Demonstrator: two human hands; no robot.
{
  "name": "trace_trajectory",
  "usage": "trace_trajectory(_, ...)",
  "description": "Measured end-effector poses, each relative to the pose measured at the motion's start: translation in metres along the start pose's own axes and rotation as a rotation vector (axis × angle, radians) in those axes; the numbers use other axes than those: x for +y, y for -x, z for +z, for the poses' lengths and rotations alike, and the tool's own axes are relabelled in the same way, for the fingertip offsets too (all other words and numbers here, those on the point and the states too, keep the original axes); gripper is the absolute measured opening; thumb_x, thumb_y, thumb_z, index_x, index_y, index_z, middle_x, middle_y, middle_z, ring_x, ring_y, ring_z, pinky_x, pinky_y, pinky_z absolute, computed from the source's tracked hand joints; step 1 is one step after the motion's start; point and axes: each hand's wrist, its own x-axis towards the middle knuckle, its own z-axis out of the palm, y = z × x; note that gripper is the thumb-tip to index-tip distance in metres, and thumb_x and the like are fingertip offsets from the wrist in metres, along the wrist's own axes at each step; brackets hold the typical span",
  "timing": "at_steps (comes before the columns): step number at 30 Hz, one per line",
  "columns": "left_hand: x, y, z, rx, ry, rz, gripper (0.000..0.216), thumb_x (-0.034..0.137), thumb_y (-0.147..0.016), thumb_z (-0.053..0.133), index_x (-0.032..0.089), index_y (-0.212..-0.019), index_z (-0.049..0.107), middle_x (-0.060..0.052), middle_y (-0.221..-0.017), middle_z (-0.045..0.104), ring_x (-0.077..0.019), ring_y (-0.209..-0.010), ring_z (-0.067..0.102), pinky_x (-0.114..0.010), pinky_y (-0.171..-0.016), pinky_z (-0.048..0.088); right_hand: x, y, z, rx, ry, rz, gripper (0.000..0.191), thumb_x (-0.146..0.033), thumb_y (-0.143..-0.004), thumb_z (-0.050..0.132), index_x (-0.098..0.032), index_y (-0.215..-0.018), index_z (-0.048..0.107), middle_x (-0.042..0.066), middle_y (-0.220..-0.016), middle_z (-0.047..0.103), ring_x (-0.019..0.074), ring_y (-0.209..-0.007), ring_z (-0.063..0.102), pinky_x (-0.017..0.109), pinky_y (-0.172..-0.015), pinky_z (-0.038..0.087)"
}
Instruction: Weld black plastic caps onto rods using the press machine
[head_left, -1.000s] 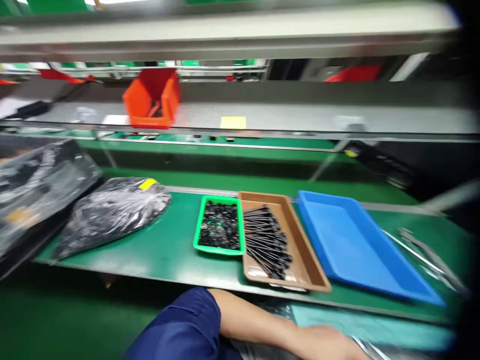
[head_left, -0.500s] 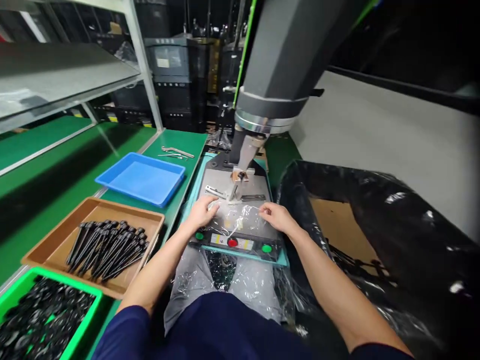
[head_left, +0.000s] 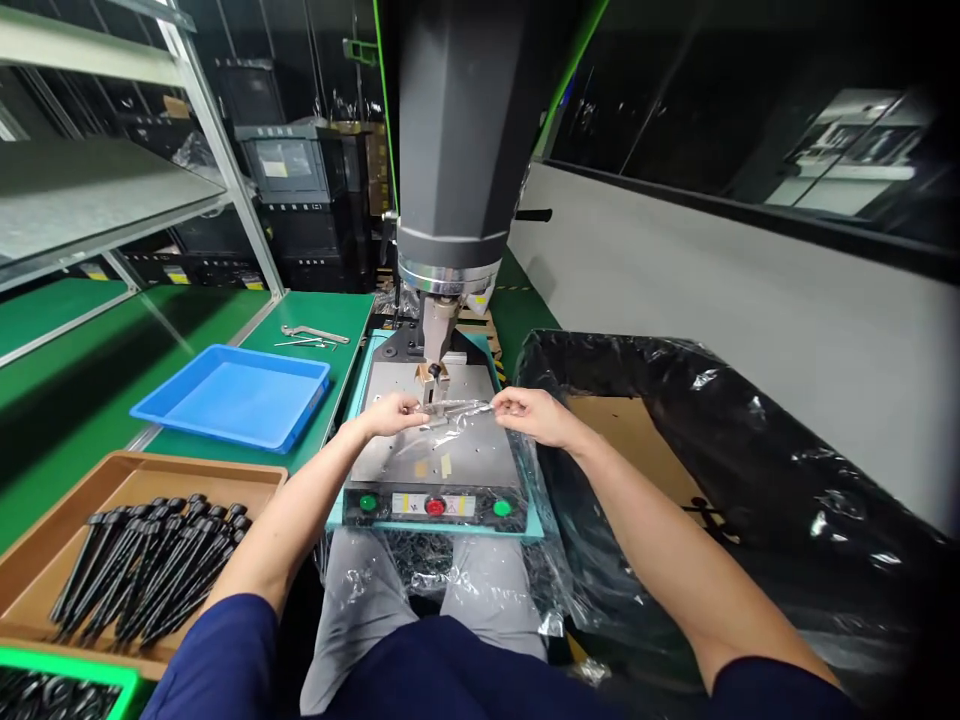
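Observation:
Clear plastic film (head_left: 450, 436) stretches between my two hands over the metal plate of a press. My left hand (head_left: 393, 414) pinches its left side, fingers closed. On the other side, my right hand (head_left: 534, 414) has its fingertips closed on the film's right edge. Just behind the film stands a small metal fixture (head_left: 433, 390), partly hidden by it, directly beneath the press's grey horn (head_left: 437, 330). Green buttons (head_left: 367, 503) and a red button (head_left: 435, 507) line the machine's front panel, nearer to me than both hands.
To the left are a blue tray (head_left: 232, 395), a brown tray (head_left: 255, 478) of black rod-like parts (head_left: 150, 560) and a green bin (head_left: 127, 690) of black pieces. A wrench (head_left: 315, 333) lies behind the blue tray. A black-plastic-lined box (head_left: 750, 440) stands at right. Plastic also drapes over my lap.
The view has turned to the right. My left fingers have closed on the film, and its middle, formerly hanging down by the red button, is now lifted up against the fixture.

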Motion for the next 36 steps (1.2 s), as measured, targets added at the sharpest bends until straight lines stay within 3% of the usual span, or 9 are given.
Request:
trace_trajectory(2, -0.003, -0.003, -0.011, 0.02, 0.124, 0.003, 0.045, 0.059, -0.078, 0.06, 0.015, -0.072, 0.065, -0.001, -0.064, 0.06, -0.0155, -0.063, 0.055, -0.026, -0.06, 0.039, 0.005, -0.008, -0.008, -0.005, -0.048, 0.068, 0.031, -0.036, -0.069, 0.067, -0.016, -0.093, 0.069, 0.001, -0.074, 0.061, 0.0134, -0.063, 0.051, 0.024, -0.06, 0.039)
trace_trajectory(6, -0.003, -0.012, -0.036, 0.08, 0.313, 0.034, 0.045, 0.058, -0.075, 0.065, 0.015, -0.066, 0.056, 0.003, -0.058, 0.051, -0.0097, -0.055, 0.042, -0.024, -0.054, 0.032, 0.018, -0.034, -0.016, 0.002, -0.146, 0.158, 0.04, -0.052, -0.071, 0.067, -0.014, -0.084, 0.069, 0.0, -0.063, 0.058, 0.0136, -0.058, 0.051, 0.024, -0.056, 0.038)
trace_trajectory(9, -0.003, -0.024, -0.053, 0.126, 0.296, -0.013, 0.046, 0.058, -0.075, 0.064, 0.015, -0.063, 0.055, 0.004, -0.054, 0.046, -0.0081, -0.051, 0.035, -0.023, -0.051, 0.028, 0.028, -0.06, -0.012, 0.117, -0.143, 0.151, 0.045, -0.061, -0.074, 0.062, -0.015, -0.073, 0.064, -0.001, -0.057, 0.054, 0.0129, -0.053, 0.046, 0.024, -0.052, 0.033)
trace_trajectory(13, -0.01, -0.042, -0.062, 0.24, 0.251, -0.088, 0.046, 0.06, -0.074, 0.063, 0.016, -0.063, 0.055, 0.004, -0.052, 0.046, -0.0083, -0.049, 0.036, -0.023, -0.049, 0.028, 0.043, -0.092, -0.003, 0.298, 0.005, 0.097, 0.035, -0.051, -0.079, 0.059, -0.017, -0.07, 0.063, 0.0, -0.06, 0.056, 0.0149, -0.057, 0.05, 0.025, -0.054, 0.032)
trace_trajectory(22, -0.047, -0.075, -0.057, 0.379, 0.188, -0.17, 0.043, 0.058, -0.073, 0.064, 0.017, -0.062, 0.055, 0.004, -0.051, 0.05, -0.0097, -0.049, 0.038, -0.024, -0.05, 0.029, 0.064, -0.129, 0.014, 0.362, 0.053, 0.143, 0.024, -0.038, -0.082, 0.058, -0.017, -0.074, 0.066, 0.002, -0.066, 0.064, 0.0162, -0.061, 0.055, 0.025, -0.055, 0.033)
trace_trajectory(29, -0.065, -0.082, -0.042, 0.371, 0.146, -0.187, 0.039, 0.056, -0.073, 0.062, 0.018, -0.064, 0.059, 0.001, -0.056, 0.057, -0.012, -0.053, 0.045, -0.024, -0.052, 0.033, 0.079, -0.135, 0.041, 0.351, 0.058, 0.176, 0.025, -0.038, -0.083, 0.058, -0.018, -0.072, 0.067, 0.0, -0.062, 0.063, 0.016, -0.06, 0.055, 0.025, -0.054, 0.032)
trace_trajectory(36, -0.069, -0.084, -0.032, 0.369, 0.118, -0.183, 0.035, 0.051, -0.074, 0.06, 0.017, -0.065, 0.059, 0.001, -0.06, 0.057, -0.0129, -0.057, 0.046, -0.025, -0.056, 0.034, 0.091, -0.137, 0.051, 0.326, 0.099, 0.208, 0.024, -0.038, -0.085, 0.059, -0.019, -0.076, 0.069, 0.0, -0.064, 0.065, 0.0164, -0.062, 0.058, 0.024, -0.055, 0.033)
